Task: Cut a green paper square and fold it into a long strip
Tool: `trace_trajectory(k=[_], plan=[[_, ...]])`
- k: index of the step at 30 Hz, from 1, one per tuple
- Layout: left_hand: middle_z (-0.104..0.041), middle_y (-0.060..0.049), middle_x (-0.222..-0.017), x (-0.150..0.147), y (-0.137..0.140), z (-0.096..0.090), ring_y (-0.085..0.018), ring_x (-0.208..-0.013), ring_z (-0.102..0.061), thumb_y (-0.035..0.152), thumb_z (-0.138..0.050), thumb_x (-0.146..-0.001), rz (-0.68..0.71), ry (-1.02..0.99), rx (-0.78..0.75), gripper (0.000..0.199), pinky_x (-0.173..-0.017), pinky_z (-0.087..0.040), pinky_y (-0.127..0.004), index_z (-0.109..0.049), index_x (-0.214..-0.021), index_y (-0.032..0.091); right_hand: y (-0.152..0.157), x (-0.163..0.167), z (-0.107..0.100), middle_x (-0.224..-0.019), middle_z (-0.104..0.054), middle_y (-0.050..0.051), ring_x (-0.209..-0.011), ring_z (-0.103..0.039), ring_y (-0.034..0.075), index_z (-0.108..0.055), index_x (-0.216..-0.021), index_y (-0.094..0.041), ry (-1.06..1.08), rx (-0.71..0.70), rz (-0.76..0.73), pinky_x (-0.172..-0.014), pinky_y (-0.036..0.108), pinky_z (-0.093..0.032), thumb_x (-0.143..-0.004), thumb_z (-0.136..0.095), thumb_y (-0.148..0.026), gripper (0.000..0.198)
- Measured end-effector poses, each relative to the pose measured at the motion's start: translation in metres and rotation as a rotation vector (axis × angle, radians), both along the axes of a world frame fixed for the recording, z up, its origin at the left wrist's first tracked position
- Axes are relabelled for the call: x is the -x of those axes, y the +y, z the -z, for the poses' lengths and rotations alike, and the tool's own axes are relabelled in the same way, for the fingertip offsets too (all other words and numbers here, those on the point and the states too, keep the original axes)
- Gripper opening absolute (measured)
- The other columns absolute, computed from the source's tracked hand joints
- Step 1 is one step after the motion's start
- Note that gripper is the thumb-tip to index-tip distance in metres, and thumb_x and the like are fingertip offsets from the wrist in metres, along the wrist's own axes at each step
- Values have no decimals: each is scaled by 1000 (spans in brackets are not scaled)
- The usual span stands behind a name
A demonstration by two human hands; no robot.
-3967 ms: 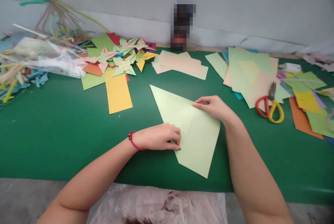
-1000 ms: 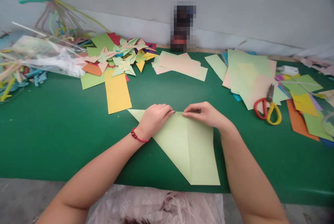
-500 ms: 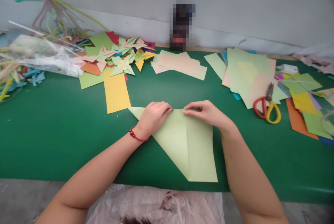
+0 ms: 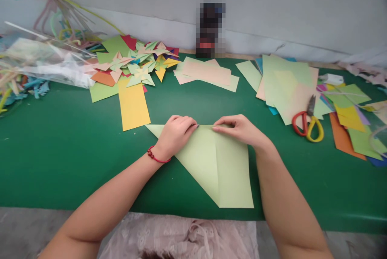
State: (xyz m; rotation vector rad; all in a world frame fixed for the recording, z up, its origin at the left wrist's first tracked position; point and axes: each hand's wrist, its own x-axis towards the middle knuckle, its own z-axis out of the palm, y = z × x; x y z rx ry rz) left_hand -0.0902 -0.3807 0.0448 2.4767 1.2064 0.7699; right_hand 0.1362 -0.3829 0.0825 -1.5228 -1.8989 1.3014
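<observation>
A light green sheet of paper (image 4: 199, 162), folded over diagonally on its left side, lies in front of me. A strip runs down its right side, and a sharp corner points left. My left hand (image 4: 178, 135), wearing a red beaded bracelet (image 4: 157, 157), is closed with curled fingers pressing on the upper part of the fold. At the top edge, my right hand (image 4: 234, 129) pinches the paper between thumb and fingers. A small gap along that edge separates the two hands. Part of the paper is hidden beneath the left hand.
Folded paper pinwheel shapes (image 4: 141, 74) and a yellow sheet (image 4: 134, 108) lie at the left back. Scissors (image 4: 310, 120) with red and yellow handles rest by stacked pale sheets (image 4: 284, 85). Plastic bags (image 4: 54, 65) lie far left. A blurred dark object (image 4: 208, 29) stands against the wall.
Both hands keep their hold along the top edge. The paper's lower right corner has shifted very slightly to the right. The whole view has moved a little.
</observation>
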Motion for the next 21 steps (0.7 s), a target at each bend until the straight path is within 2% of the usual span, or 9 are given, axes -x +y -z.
trace_trajectory(k=[21], plan=[[-66, 2, -83, -1, -1, -3, -13, -76, -59, 25, -44, -91, -14, -70, 150, 16, -79, -40, -30, -58, -85, 20, -1, 0, -4, -79, -65, 2, -71, -56, 16, -68, -79, -22, -5, 18, -3, -60, 27, -40, -77, -55, -52, 32]])
